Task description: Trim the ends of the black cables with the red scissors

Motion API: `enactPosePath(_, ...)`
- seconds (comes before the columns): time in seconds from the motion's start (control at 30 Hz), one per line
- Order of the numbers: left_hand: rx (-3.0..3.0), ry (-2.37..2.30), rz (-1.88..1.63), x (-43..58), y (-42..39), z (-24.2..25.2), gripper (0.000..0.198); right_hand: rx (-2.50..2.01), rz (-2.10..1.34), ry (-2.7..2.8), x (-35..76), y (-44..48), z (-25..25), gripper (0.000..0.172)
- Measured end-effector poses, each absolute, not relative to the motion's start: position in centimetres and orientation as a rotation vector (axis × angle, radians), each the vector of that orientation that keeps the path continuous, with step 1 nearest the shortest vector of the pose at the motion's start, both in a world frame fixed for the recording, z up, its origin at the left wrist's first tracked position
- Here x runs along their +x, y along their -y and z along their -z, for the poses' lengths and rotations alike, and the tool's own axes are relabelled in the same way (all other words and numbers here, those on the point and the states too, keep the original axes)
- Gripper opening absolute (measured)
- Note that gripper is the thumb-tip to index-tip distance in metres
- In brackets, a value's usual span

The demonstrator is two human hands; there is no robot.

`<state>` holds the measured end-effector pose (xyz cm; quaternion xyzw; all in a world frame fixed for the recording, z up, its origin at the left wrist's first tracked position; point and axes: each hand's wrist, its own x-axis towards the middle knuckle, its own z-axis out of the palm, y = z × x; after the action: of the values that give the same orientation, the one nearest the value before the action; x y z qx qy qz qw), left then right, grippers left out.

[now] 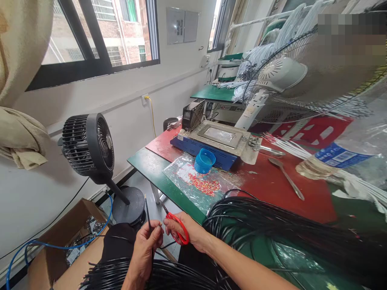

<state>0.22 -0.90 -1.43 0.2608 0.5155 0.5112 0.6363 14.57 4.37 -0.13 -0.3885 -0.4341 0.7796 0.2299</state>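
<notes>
A thin black cable [147, 211] stands upright in my left hand [146, 243], its stripped end pointing up with coppery strands showing. My left thumb and fingers are closed on it. Close beside, my right hand [183, 223] grips a pair of scissors [185, 238] with red handles, the dark blades pointing up and left. Whether the blades are apart is hard to make out. The fingertips of both hands almost meet. A bundle of black cables [111, 274] lies across my lap under the left forearm, and a larger heap of black cables [242, 217] rests on the table to the right.
Ahead, a blue cup [204, 161] sits on a plastic sheet [172, 171] with small red and yellow bits. Behind it is a blue-sided hot plate [208, 152] with a small fan. A spoon [287, 179] lies rightward. A black floor fan [90, 149] and cardboard box [45, 257] stand left.
</notes>
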Motion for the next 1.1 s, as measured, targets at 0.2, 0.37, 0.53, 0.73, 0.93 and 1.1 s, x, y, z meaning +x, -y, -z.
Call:
enactPosePath(0.2, 0.587, -1.191, -1.184, 0.2, 1.0, 1.5, 0.017, -1.085, -2.085, 1.301, 14.6, -4.2, 0.5, 0.045)
enactPosePath(0.37, 0.507, -1.174, -1.199, 0.6, 0.9, 0.8, 0.019, -1.141, -1.914, 1.363, 14.6, -4.4, 0.9, 0.046)
enactPosePath(0.53, 0.191, -1.073, -1.209, 0.5, 0.8, 0.3, 0.016, -1.099, -1.054, 1.931, 14.7, -3.9, 1.1, 0.033)
enactPosePath(0.73, -0.180, -0.899, -1.162, 0.0, 1.0, 0.1, 0.015, -0.471, -0.082, 2.372, 14.7, -2.5, 0.7, 0.022)
enactPosePath(0.93, -0.289, -0.802, -1.157, 0.2, 1.2, -1.3, 0.009, -0.276, 0.164, 2.395, 14.4, -2.3, 0.0, 0.024)
enactPosePath(1.1, -0.281, -0.797, -1.093, 0.8, 1.4, -1.5, 0.014, -0.215, 0.243, 2.468, 14.2, -2.1, -0.2, 0.025)
